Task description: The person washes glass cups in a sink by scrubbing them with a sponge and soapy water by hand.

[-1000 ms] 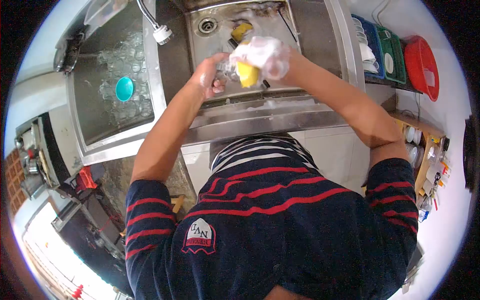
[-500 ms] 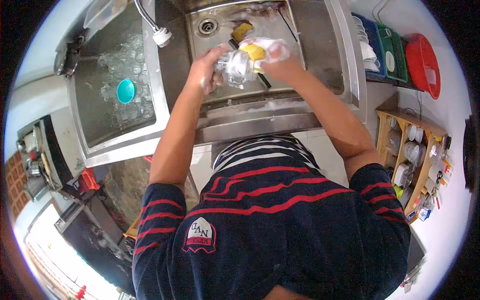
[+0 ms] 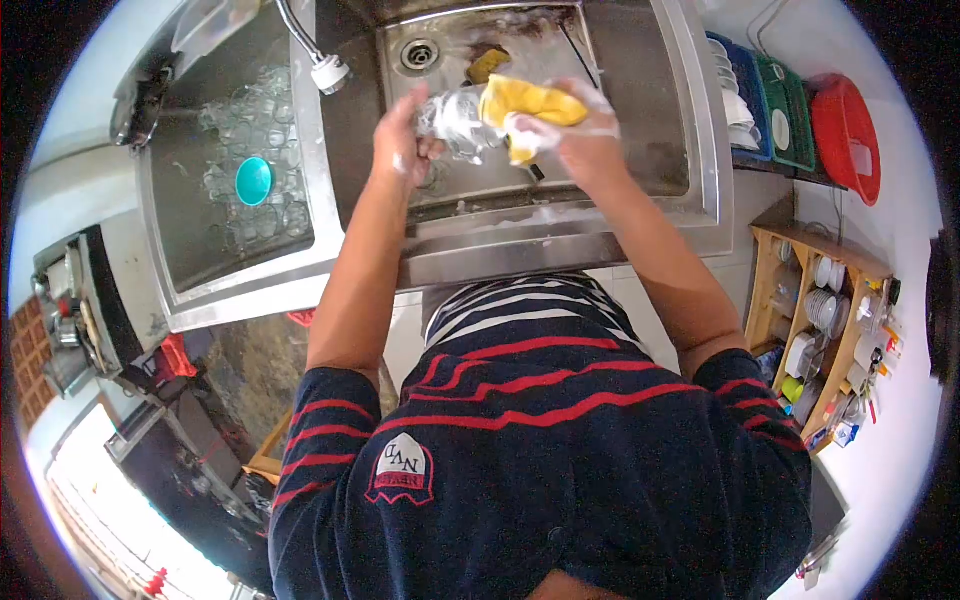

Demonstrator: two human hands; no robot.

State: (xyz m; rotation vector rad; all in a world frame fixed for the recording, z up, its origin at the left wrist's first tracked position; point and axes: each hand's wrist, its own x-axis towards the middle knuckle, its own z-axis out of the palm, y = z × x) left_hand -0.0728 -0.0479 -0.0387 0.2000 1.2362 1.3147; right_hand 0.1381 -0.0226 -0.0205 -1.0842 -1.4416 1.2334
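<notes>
Over the right sink basin (image 3: pixel 650 150), my left hand (image 3: pixel 400 140) is closed round a clear, soapy glass (image 3: pixel 455 125), which lies on its side in the air. My right hand (image 3: pixel 590 140) grips a yellow sponge (image 3: pixel 530 103) covered in white suds. The sponge is at the glass's right end, and its lower edge reaches down by my fingers. Motion blurs the glass, so its exact shape is unclear. On the basin floor behind, near the drain (image 3: pixel 419 54), lies another yellow-brown scrap of sponge (image 3: pixel 488 65).
Many clear glasses (image 3: pixel 270 125) and a turquoise bowl (image 3: pixel 254 181) sit in the left basin. A faucet head (image 3: pixel 330 74) hangs over the divider. Right of the sink stand dish racks (image 3: pixel 790 120), a red basin (image 3: pixel 843 140) and a wooden shelf (image 3: pixel 765 290) of dishes.
My right hand has drawn slightly right and turned, so more of the yellow sponge shows. The glass has shifted a little left and tilted with my left hand.
</notes>
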